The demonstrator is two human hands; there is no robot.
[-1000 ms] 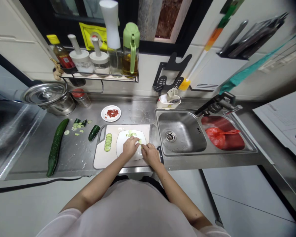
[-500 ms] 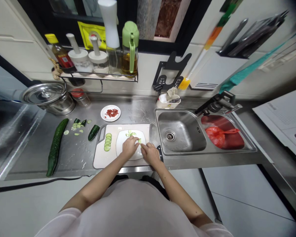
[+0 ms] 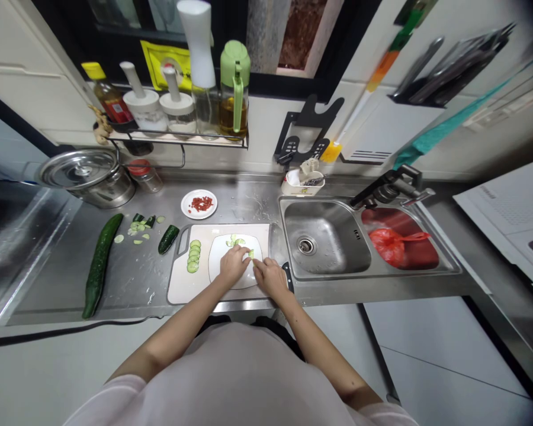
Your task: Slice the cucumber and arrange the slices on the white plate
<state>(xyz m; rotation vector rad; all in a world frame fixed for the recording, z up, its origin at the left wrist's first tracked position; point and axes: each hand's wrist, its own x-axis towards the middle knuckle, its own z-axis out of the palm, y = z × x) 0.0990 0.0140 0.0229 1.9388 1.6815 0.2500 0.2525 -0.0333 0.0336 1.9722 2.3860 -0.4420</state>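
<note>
Barely moved, hands (image 3: 233, 264) (image 3: 270, 277) pinch cucumber (image 3: 251, 253) over plate (image 3: 217, 255) (room within left edge).

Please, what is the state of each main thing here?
Small pale-green cucumber piece: held.
Round pale-green cucumber slices: overlapping.
Short dark-green cucumber piece: cut.
Long dark-green cucumber: whole.
Round steel pot: lid on.
Clear red-lidded jar: closed.
Black tap: no flow visible.
</note>
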